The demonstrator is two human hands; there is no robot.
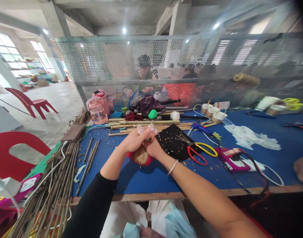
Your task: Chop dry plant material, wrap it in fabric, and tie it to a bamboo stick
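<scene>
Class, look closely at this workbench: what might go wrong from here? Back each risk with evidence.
Scissors lie near the right hand; a sideways reach might catch the blades.

The red and tan piece, partly covered by the right hand and left hand, might slip.

The red and black cord hangs over the table's front edge; a forearm might snag it.

Black sleeve (95,198) on the left arm, silvery bangle (172,167) at the right wrist, white trousers (124,215), whitish fingertip coverings (140,129)
</scene>
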